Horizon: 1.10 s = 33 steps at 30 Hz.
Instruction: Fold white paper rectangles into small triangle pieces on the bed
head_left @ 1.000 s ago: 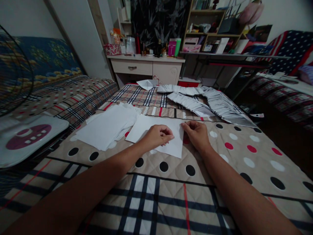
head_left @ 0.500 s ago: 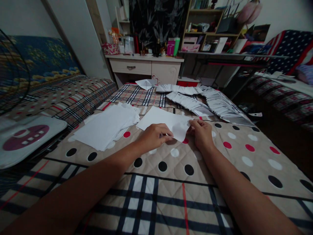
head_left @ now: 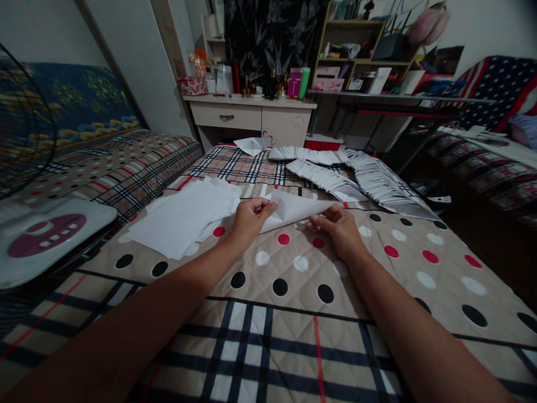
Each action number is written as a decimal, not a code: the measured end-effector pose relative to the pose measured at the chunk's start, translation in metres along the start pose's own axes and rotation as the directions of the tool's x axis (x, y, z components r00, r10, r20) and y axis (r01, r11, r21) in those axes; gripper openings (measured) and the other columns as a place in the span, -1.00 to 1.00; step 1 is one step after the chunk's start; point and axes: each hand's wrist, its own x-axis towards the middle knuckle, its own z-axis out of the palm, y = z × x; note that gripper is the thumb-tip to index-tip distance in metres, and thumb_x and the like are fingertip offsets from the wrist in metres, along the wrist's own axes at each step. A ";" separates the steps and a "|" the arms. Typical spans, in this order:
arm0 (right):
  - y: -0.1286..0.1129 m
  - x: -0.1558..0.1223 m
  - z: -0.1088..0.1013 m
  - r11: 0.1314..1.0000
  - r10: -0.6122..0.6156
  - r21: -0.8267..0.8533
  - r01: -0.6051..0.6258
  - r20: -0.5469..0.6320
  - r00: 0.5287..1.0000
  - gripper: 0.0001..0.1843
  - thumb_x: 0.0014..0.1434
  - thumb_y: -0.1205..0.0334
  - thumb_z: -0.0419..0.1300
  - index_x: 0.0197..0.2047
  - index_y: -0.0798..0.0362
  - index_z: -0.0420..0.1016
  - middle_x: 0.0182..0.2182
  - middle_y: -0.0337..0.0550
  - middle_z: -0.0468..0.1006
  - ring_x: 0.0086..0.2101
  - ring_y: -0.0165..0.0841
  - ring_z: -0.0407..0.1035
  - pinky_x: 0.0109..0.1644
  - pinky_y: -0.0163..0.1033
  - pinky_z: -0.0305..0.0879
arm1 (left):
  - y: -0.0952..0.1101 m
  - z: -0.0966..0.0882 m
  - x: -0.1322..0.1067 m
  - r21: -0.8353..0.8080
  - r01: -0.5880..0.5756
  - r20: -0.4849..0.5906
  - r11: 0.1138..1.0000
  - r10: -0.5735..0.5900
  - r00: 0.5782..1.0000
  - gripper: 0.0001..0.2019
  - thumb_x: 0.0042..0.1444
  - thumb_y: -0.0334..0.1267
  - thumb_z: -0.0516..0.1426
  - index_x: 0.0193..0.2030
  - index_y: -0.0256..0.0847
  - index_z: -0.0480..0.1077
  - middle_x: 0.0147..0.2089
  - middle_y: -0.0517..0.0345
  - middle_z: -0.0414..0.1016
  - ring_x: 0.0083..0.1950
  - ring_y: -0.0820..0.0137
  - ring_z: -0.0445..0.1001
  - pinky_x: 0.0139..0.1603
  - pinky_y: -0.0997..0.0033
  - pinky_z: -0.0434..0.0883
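Note:
A sheet of white paper (head_left: 293, 210) is bent over between my hands, just above the polka-dot bedspread (head_left: 302, 285). My left hand (head_left: 253, 219) pinches its near left part between thumb and fingers. At the sheet's right corner, my right hand (head_left: 335, 226) has its fingers closed on the paper. To the left of my left hand lies a loose stack of white paper sheets (head_left: 180, 218). Beyond my right hand, long overlapping rows of folded white papers (head_left: 381, 182) spread over the bed.
One folded paper (head_left: 251, 146) lies by itself at the bed's far edge. A white bag-like item with a purple patch (head_left: 46, 235) sits at the left. Behind the bed stand a white dresser (head_left: 243, 116) and a cluttered shelf (head_left: 356, 59).
My left hand has moved up and to the left, carrying the near edge of the sheet over. The paper now looks narrower and folded. My right hand stays at the right corner.

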 end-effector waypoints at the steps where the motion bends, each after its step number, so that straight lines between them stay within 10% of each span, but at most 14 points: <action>1: 0.001 0.000 0.000 1.000 -0.005 -0.015 0.006 0.016 1.000 -0.68 -0.18 0.20 0.44 -0.30 0.09 0.56 -0.44 -0.16 0.61 -0.48 -0.34 0.48 -0.38 -0.27 0.42 | 0.001 -0.001 0.000 -0.011 -0.012 -0.007 1.000 0.012 1.000 -0.72 -0.02 -0.06 0.25 -0.42 -0.29 0.49 -0.50 0.22 0.46 -0.47 0.49 0.36 -0.46 0.53 0.26; 11: -0.003 -0.001 0.001 0.841 -0.505 -0.195 0.506 0.056 0.861 -0.95 0.03 0.30 0.33 -0.41 -0.03 0.64 -0.26 -0.14 0.64 -0.18 -0.28 0.49 0.01 -0.13 0.37 | 0.005 -0.012 0.008 0.119 -0.478 0.128 0.871 0.464 0.877 -0.92 -0.03 -0.40 0.26 -0.38 -0.19 0.59 -0.26 0.06 0.61 -0.17 0.33 0.54 -0.03 0.29 0.44; 16: -0.001 -0.003 0.002 0.900 -0.345 -0.253 0.356 0.091 0.934 -0.82 0.01 0.21 0.36 -0.26 0.01 0.64 -0.21 -0.13 0.63 -0.16 -0.25 0.48 -0.08 -0.19 0.39 | -0.009 -0.014 0.011 0.062 -0.194 0.068 0.979 0.190 0.979 -0.92 -0.07 -0.34 0.27 -0.38 -0.22 0.59 -0.34 0.11 0.62 -0.27 0.32 0.56 -0.15 0.31 0.48; 22: 0.001 -0.004 0.000 0.909 -0.078 -0.402 0.109 0.094 0.993 -0.58 0.11 -0.08 0.23 -0.56 0.09 0.42 -0.70 -0.23 0.43 -0.66 -0.44 0.22 -0.56 -0.33 0.09 | -0.020 -0.020 0.015 0.088 0.052 0.119 0.995 -0.062 0.991 -0.72 -0.18 -0.14 0.35 -0.35 -0.29 0.56 -0.36 0.07 0.61 -0.35 0.32 0.53 -0.28 0.32 0.48; 27: 0.005 0.001 0.000 0.794 -0.172 -0.594 0.129 -0.016 0.985 -0.59 0.07 -0.03 0.24 -0.62 0.05 0.28 -0.73 -0.32 0.26 -0.66 -0.48 0.08 -0.56 -0.31 -0.08 | -0.026 -0.022 0.015 0.274 -0.005 0.139 0.962 -0.035 0.990 -0.77 -0.12 -0.13 0.32 -0.36 -0.24 0.56 -0.40 0.09 0.58 -0.38 0.32 0.48 -0.30 0.31 0.44; 33: 0.005 0.005 0.003 0.434 -0.296 -0.900 0.052 -0.088 0.951 -0.76 -0.01 0.10 0.28 -0.54 0.04 0.38 -0.52 -0.17 0.45 -0.47 -0.33 0.30 -0.40 -0.26 0.06 | -0.025 -0.019 0.016 0.513 -0.173 0.107 0.841 0.137 0.985 -0.82 -0.07 -0.14 0.30 -0.45 -0.22 0.53 -0.14 0.01 0.53 -0.17 0.29 0.47 -0.08 0.26 0.41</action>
